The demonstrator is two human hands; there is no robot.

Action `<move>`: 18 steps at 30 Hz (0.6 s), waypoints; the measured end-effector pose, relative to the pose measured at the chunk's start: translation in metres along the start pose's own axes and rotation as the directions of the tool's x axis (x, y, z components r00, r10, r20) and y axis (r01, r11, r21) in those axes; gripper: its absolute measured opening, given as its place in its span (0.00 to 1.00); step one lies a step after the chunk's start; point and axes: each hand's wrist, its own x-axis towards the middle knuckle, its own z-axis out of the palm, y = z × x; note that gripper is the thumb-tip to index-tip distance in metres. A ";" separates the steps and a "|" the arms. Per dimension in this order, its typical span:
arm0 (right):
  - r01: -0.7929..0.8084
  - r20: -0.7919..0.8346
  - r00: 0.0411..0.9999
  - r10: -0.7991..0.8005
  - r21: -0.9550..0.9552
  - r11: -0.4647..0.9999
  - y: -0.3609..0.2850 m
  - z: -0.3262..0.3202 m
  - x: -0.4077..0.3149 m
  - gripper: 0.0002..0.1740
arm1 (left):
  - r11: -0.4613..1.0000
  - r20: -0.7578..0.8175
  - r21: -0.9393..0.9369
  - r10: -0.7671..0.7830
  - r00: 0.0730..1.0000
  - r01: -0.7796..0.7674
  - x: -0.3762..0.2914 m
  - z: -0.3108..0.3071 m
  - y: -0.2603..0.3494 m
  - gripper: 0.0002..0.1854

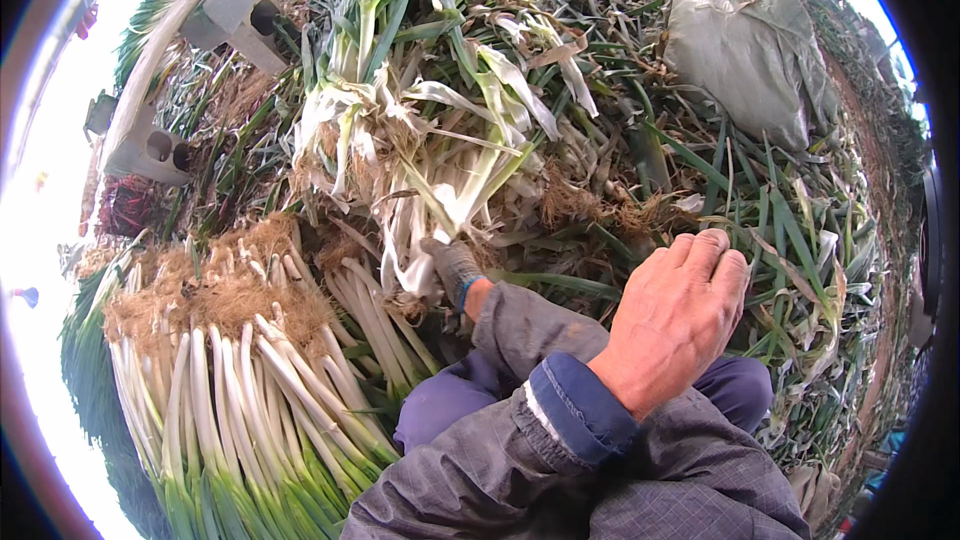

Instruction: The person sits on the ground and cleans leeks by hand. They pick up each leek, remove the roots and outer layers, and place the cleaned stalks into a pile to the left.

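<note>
My forearms cross, the left over the right. My bare left hand (670,319) is at the right, back up, fingers curled above green leaves; its palm is hidden, so I cannot see whether it holds anything. My right hand (456,270), in a grey knit glove with a blue cuff edge, reaches to the left. Its fingers close around pale, stripped green onion leaves (409,262) at the foot of a heap of peelings (450,127). Left of it, cleaned long green onions (247,390) lie side by side, brown roots (225,300) up and green tops towards me.
A few more onions (375,322) lie between the bundle and my knee (442,397). A stuffed pale plastic sack (750,60) sits at the upper right. Grey blocks with round holes (154,150) and a wooden pole (154,60) stand upper left. Leaf litter (810,270) covers the right side.
</note>
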 end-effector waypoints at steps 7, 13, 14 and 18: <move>0.008 -0.015 1.000 -0.006 0.146 0.989 0.006 -0.145 -0.048 0.21 | 1.000 0.058 -0.005 0.012 0.998 -0.011 0.000 -0.002 0.011 0.09; 0.034 -0.070 0.997 -0.014 0.287 0.957 -0.004 -0.266 -0.125 0.19 | 0.999 0.056 0.036 -0.024 0.998 0.022 -0.006 0.002 0.029 0.10; 0.037 -0.079 0.997 -0.013 0.305 0.952 -0.004 -0.279 -0.142 0.18 | 0.996 0.093 0.048 -0.079 0.993 0.075 -0.006 0.004 0.028 0.11; 0.113 -0.152 0.987 -0.056 0.395 0.912 -0.014 -0.305 -0.214 0.16 | 0.988 -0.018 0.047 -0.145 0.989 0.146 -0.007 0.015 0.010 0.21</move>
